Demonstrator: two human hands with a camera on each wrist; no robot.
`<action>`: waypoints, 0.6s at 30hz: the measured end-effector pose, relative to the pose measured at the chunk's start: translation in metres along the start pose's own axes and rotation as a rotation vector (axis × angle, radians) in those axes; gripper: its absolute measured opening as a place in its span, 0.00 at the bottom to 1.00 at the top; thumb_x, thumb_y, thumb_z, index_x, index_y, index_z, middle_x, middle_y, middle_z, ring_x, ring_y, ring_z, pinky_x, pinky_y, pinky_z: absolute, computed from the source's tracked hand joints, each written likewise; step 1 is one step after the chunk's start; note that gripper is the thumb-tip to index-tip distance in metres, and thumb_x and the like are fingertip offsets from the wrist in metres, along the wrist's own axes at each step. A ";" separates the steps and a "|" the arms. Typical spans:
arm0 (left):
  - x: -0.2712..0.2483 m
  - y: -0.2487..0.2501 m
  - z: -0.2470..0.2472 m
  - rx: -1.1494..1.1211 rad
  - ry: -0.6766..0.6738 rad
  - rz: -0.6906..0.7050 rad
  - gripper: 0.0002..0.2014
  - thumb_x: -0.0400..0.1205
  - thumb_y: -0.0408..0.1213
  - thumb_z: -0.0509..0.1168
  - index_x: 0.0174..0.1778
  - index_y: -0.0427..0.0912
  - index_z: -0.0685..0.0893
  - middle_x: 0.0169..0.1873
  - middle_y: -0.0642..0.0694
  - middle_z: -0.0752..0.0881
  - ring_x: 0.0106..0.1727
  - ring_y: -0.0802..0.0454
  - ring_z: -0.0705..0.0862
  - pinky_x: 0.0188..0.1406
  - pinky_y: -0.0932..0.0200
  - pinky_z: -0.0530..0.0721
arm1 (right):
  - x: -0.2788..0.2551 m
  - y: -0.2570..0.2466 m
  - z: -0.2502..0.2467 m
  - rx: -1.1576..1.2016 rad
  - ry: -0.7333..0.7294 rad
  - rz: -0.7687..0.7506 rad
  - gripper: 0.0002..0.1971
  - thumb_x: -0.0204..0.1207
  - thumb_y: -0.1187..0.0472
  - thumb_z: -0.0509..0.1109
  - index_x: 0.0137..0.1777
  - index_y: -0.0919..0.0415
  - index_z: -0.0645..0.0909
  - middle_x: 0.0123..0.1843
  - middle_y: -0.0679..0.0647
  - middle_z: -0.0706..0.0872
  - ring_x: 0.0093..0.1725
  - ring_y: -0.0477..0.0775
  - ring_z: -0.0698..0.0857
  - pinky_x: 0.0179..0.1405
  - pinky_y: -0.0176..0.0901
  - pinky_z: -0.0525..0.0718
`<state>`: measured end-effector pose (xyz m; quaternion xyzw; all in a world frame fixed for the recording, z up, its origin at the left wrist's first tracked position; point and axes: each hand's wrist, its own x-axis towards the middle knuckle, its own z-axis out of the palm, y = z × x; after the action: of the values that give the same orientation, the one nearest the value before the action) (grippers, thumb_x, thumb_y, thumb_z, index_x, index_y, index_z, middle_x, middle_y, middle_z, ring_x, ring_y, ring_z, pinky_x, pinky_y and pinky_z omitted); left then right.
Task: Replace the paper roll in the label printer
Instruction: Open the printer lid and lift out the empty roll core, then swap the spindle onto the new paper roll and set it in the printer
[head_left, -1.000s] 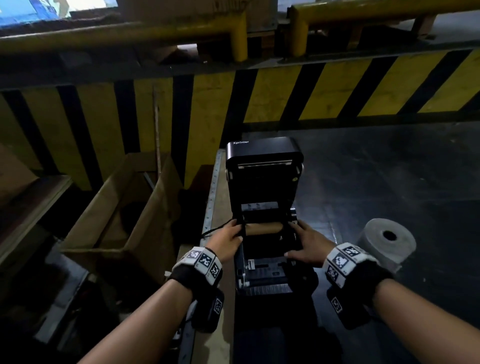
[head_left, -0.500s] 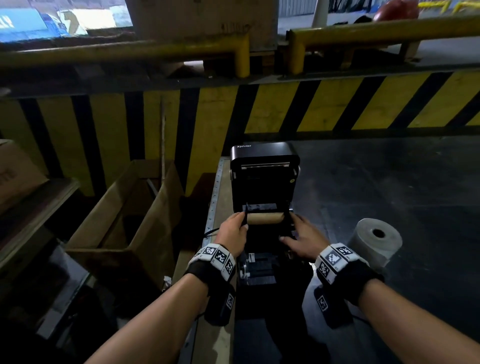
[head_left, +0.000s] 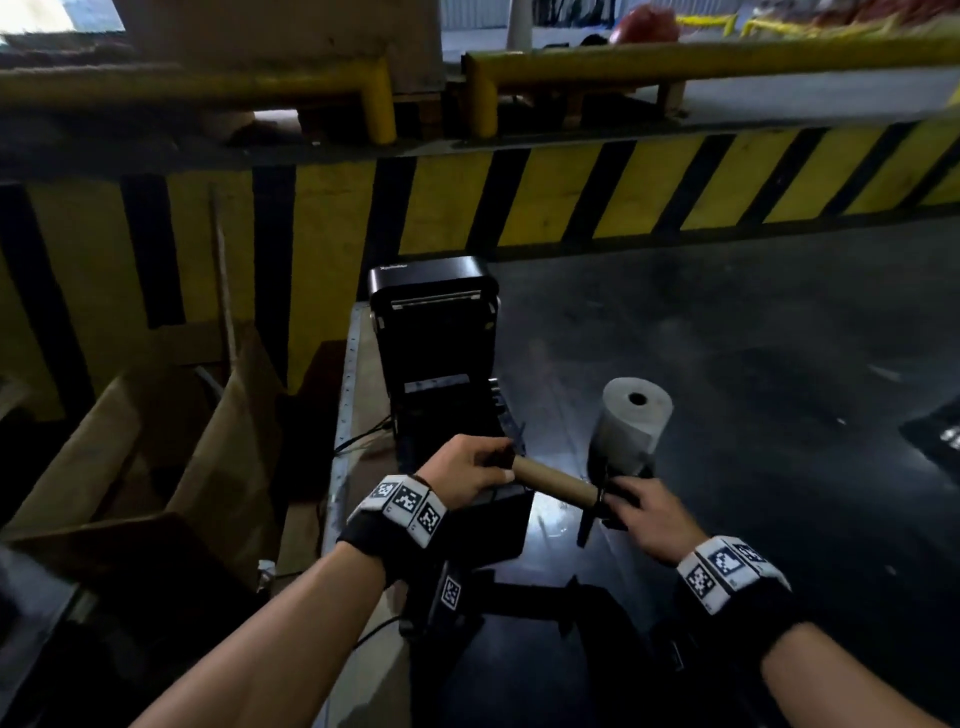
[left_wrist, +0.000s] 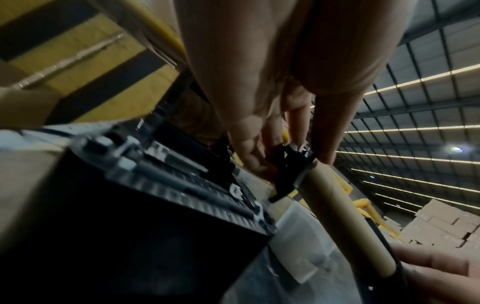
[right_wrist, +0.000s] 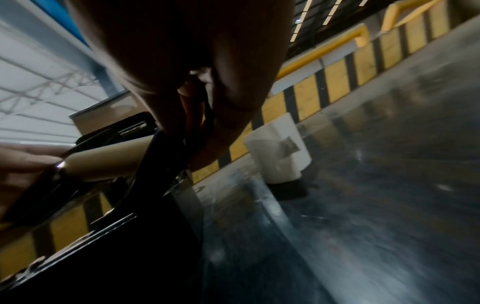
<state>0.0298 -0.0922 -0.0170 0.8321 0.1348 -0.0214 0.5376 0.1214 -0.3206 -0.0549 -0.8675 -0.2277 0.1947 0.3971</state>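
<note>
The black label printer (head_left: 436, 332) stands with its lid raised on the dark table, its roll bay showing no roll. A bare brown cardboard core (head_left: 553, 484) on a black spindle hangs in front of the printer, out of the bay. My left hand (head_left: 470, 475) pinches the black spindle end (left_wrist: 291, 164) at the core's left. My right hand (head_left: 641, 512) grips the black holder plate (head_left: 597, 512) at the core's right end. The core (left_wrist: 342, 224) and the same core (right_wrist: 109, 160) appear in both wrist views. A full white paper roll (head_left: 631, 423) stands upright on the table, right of the printer.
An open cardboard box (head_left: 156, 447) sits low on the left beside the table's metal edge (head_left: 345, 415). A yellow-and-black striped barrier (head_left: 571, 202) runs behind the printer, yellow rails above it. A cable (head_left: 363, 441) trails off the printer's left side.
Both hands have lifted the empty core and its spindle out of the printer bay, toward me and to the right. The head view has tilted up and back.
</note>
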 end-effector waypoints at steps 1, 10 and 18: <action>0.000 0.002 0.008 -0.058 -0.023 -0.018 0.22 0.75 0.24 0.69 0.66 0.27 0.77 0.47 0.41 0.82 0.49 0.49 0.78 0.48 0.63 0.78 | -0.005 0.008 -0.004 0.114 0.030 0.041 0.10 0.77 0.66 0.65 0.40 0.50 0.83 0.42 0.59 0.88 0.38 0.54 0.88 0.40 0.47 0.89; 0.016 0.016 0.071 -0.429 -0.014 -0.223 0.26 0.74 0.19 0.68 0.70 0.32 0.74 0.45 0.47 0.85 0.43 0.57 0.84 0.33 0.72 0.85 | -0.011 0.047 -0.048 0.661 0.036 0.186 0.10 0.78 0.73 0.61 0.56 0.69 0.79 0.44 0.60 0.83 0.38 0.49 0.84 0.32 0.28 0.87; 0.036 0.021 0.114 -0.449 0.089 -0.336 0.25 0.74 0.20 0.69 0.67 0.33 0.76 0.52 0.37 0.83 0.46 0.52 0.85 0.32 0.69 0.87 | 0.023 0.101 -0.082 0.748 -0.116 0.229 0.07 0.77 0.73 0.62 0.47 0.67 0.82 0.39 0.59 0.84 0.29 0.44 0.87 0.31 0.33 0.88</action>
<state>0.0823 -0.1954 -0.0532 0.6583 0.2957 -0.0431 0.6909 0.2067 -0.4160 -0.0868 -0.6704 -0.0651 0.3558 0.6478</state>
